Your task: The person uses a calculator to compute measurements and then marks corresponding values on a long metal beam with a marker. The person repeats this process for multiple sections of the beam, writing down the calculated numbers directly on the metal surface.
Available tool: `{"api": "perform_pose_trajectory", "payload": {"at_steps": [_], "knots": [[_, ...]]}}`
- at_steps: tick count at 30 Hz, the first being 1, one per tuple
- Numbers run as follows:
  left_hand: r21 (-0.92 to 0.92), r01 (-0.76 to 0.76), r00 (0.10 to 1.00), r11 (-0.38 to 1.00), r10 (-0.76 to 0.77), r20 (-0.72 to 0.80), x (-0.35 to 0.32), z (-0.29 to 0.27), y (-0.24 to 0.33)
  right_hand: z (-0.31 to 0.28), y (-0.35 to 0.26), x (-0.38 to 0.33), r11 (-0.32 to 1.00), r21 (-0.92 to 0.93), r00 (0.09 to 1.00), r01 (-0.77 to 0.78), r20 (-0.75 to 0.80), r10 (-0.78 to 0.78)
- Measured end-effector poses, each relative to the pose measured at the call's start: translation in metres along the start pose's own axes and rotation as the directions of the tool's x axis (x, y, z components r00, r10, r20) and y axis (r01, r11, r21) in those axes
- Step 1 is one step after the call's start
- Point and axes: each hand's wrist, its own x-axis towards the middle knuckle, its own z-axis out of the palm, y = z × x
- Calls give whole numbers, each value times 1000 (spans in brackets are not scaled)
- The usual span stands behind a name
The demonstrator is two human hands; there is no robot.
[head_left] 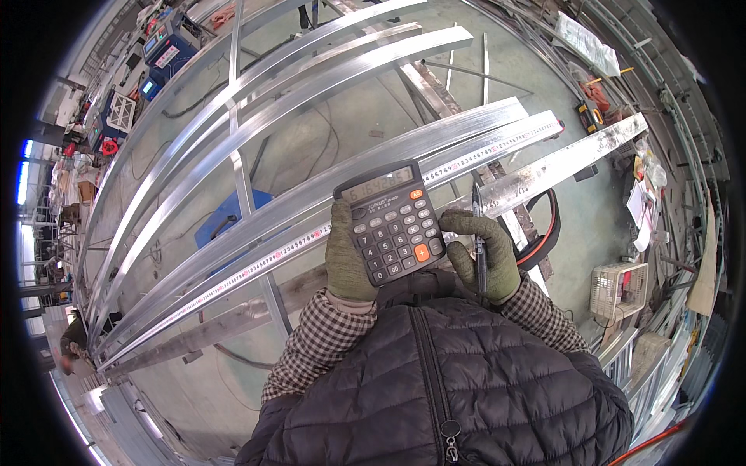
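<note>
Left hand [350, 260]: clamped on the calculator [395, 227] at its left edge. Right hand [496, 252]: closed around a pen [480, 264], just right of the calculator. Tape [280, 255]: lies along a bar [505, 136], passing beneath the calculator.

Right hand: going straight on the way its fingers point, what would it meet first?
Likely the right edge of the black desktop calculator: the right hand, holding a black pen, points left toward it. Depth leaves unclear whether there is any gap.
</note>
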Motion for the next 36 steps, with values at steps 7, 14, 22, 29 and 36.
{"api": "perform_pose_trajectory", "payload": {"at_steps": [7, 14, 22, 29, 36], "knots": [[-16, 12, 1000, 1000, -12, 17, -1, -3, 0, 1, -1, -2, 1000, -15, 1000, 5, -11, -5], [-55, 41, 998, 998, -38, 54, -1, -2, 0, 1, -5, 0, 1000, -6, 1000, -18, -8, 18], [-50, 43, 998, 998, -41, 46, -1, -5, -1, -1, -10, 3, 1000, 2, 1000, -15, -5, 15], [-7, 19, 1000, 1000, -19, 12, -1, -4, -4, -3, -8, 0, 999, -32, 999, -31, 5, 32], [-95, 80, 993, 992, -72, 92, -4, 0, -3, -4, -9, -2, 998, -59, 999, -33, 2, 33]]}}
